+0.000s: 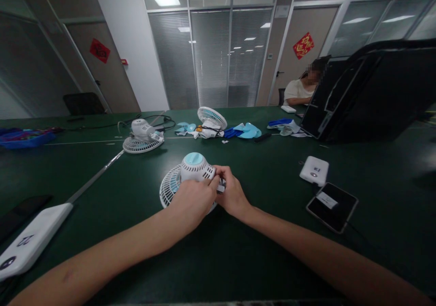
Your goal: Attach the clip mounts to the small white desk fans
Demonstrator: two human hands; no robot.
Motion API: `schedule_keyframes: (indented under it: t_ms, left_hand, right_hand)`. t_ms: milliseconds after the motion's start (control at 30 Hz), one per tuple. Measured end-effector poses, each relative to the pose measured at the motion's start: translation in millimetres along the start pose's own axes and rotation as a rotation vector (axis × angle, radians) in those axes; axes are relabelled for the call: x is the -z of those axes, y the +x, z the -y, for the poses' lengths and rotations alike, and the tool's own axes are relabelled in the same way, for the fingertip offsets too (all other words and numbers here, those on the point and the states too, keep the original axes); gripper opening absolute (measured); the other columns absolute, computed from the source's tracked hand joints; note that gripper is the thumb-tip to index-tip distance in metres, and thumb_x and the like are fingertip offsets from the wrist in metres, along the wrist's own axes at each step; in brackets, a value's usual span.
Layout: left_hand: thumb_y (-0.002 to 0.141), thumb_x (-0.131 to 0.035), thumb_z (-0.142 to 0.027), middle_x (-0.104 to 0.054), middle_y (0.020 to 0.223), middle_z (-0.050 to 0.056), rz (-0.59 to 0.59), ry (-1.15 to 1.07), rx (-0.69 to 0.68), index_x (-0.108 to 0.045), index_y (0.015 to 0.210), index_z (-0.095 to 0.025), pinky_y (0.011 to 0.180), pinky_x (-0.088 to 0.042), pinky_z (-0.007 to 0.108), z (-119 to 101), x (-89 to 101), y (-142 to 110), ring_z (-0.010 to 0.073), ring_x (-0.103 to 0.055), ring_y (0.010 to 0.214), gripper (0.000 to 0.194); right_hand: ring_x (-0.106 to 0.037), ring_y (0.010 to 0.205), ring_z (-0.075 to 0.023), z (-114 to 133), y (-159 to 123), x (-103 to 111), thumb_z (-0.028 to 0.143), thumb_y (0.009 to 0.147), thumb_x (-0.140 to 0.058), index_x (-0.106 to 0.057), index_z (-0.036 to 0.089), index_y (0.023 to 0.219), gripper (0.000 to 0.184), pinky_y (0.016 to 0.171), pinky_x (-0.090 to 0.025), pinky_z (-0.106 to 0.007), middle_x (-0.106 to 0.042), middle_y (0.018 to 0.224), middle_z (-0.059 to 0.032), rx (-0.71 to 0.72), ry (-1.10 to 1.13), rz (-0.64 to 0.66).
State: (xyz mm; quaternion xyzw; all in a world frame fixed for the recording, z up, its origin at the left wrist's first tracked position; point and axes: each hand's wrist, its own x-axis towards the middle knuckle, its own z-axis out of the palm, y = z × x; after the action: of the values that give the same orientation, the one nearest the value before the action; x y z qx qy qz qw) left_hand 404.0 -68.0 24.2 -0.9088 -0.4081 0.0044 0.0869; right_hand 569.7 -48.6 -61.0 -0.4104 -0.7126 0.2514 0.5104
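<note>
A small white electric fan (195, 166) lies grille-down on the green table in front of me, its motor housing with a light-blue cap pointing up. My left hand (195, 200) reaches across the near side of the housing, its fingers closed at the fan's right side. My right hand (232, 192) meets it there, thumb and fingers bent around a small white part (221, 188) beside the housing. Which exact piece each set of fingertips pinches is partly hidden. The fan's round grille (166, 188) shows to the left, below the housing.
Further back stand two more fans, one grille-down (141, 137) and one tilted up (211, 122), with light-blue blades (248, 130) nearby. Power banks (314, 169) (34, 238), a phone (332, 207), a blue basket (27, 138) and a large black panel (374, 97) surround my workspace. A person (301, 89) sits opposite.
</note>
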Motion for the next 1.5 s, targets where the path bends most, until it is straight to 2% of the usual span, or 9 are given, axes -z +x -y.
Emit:
schedule_keyframes:
  t_ms: [167,367,467,567,700,933,1067,1300,1500]
  left_hand:
    - [0.092,-0.058,-0.015,-0.073,0.114,0.016,-0.003,-0.118,0.005,-0.044,0.145,-0.022,0.066,-0.055,0.035,10.8,-8.8,-21.5,0.0293,-0.074,0.087,0.056]
    - [0.101,-0.044,-0.016,-0.073,0.116,0.013,-0.035,-0.242,-0.036,-0.050,0.135,-0.022,0.070,-0.057,0.035,26.0,-29.4,-40.3,0.0262,-0.074,0.089,0.035]
    - [0.104,-0.042,-0.023,-0.075,0.108,0.011,-0.022,-0.361,-0.068,-0.053,0.132,-0.021,0.068,-0.056,0.031,29.7,-27.7,-43.0,0.0226,-0.074,0.082,0.030]
    - [0.102,-0.044,-0.018,-0.072,0.117,0.010,-0.020,-0.404,-0.127,-0.051,0.140,-0.025,0.071,-0.057,0.030,36.7,-23.7,-48.7,0.0214,-0.073,0.087,0.039]
    - [0.102,-0.047,-0.020,-0.070,0.120,0.009,-0.127,-0.382,-0.098,-0.058,0.135,-0.027,0.078,-0.057,0.033,54.5,-25.6,-56.8,0.0223,-0.070,0.097,0.035]
    - [0.100,-0.057,-0.033,-0.067,0.115,0.006,-0.324,-0.702,0.086,-0.068,0.114,-0.022,0.083,-0.057,0.031,85.7,-31.6,-59.0,0.0203,-0.066,0.101,0.021]
    - [0.097,-0.062,-0.029,-0.061,0.122,0.007,-0.384,-0.698,0.078,-0.068,0.114,-0.023,0.097,-0.053,0.037,88.0,-33.3,-62.2,0.0219,-0.059,0.115,0.019]
    - [0.099,-0.059,-0.028,-0.064,0.118,0.008,-0.335,-0.574,-0.056,-0.067,0.115,-0.021,0.095,-0.054,0.037,104.0,-42.0,-68.2,0.0223,-0.061,0.111,0.019]
    - [0.099,-0.057,-0.012,-0.065,0.122,0.011,-0.606,-0.282,-0.198,-0.064,0.125,-0.020,0.092,-0.054,0.041,118.0,-56.0,-59.3,0.0236,-0.061,0.109,0.028]
  right_hand:
    - [-0.062,0.112,-0.0246,4.8,0.9,-0.7,0.025,0.070,-0.084,-0.052,0.026,0.106,0.049,0.094,-0.053,-0.040,-0.059,0.127,-0.0054,-0.013,-0.018,-0.031]
    - [-0.065,0.094,-0.0219,7.3,-0.2,0.4,0.025,0.071,-0.083,-0.051,0.027,0.110,0.050,0.083,-0.054,-0.036,-0.065,0.106,-0.0012,-0.052,-0.028,-0.011]
    - [-0.064,0.096,-0.0224,9.5,-1.4,2.0,0.023,0.071,-0.083,-0.053,0.026,0.107,0.047,0.085,-0.053,-0.037,-0.064,0.106,-0.0011,-0.037,-0.054,0.000]
    - [-0.063,0.098,-0.0228,12.3,-2.1,3.9,0.023,0.072,-0.082,-0.054,0.026,0.108,0.046,0.086,-0.053,-0.038,-0.063,0.109,-0.0020,-0.022,-0.070,0.013]
    - [-0.063,0.100,-0.0232,14.4,-2.3,6.2,0.033,0.074,-0.086,-0.054,0.026,0.111,0.049,0.087,-0.053,-0.039,-0.063,0.112,-0.0033,-0.020,-0.061,0.038]
    - [-0.064,0.099,-0.0243,14.7,-1.7,5.8,0.041,0.076,-0.086,-0.053,0.026,0.110,0.049,0.082,-0.055,-0.040,-0.064,0.113,-0.0046,-0.061,-0.047,0.060]
    - [-0.064,0.100,-0.0241,15.3,-1.6,5.7,0.040,0.077,-0.085,-0.054,0.026,0.111,0.048,0.084,-0.055,-0.041,-0.064,0.114,-0.0046,-0.059,-0.054,0.075]
    - [-0.063,0.108,-0.0245,15.6,-2.5,5.1,0.034,0.080,-0.083,-0.054,0.026,0.115,0.047,0.091,-0.054,-0.041,-0.062,0.123,-0.0056,0.000,-0.065,0.081]
    - [-0.059,0.118,-0.0265,12.6,-4.0,2.1,0.033,0.082,-0.081,-0.055,0.026,0.109,0.038,0.101,-0.051,-0.046,-0.059,0.127,-0.0056,0.063,-0.107,0.059]
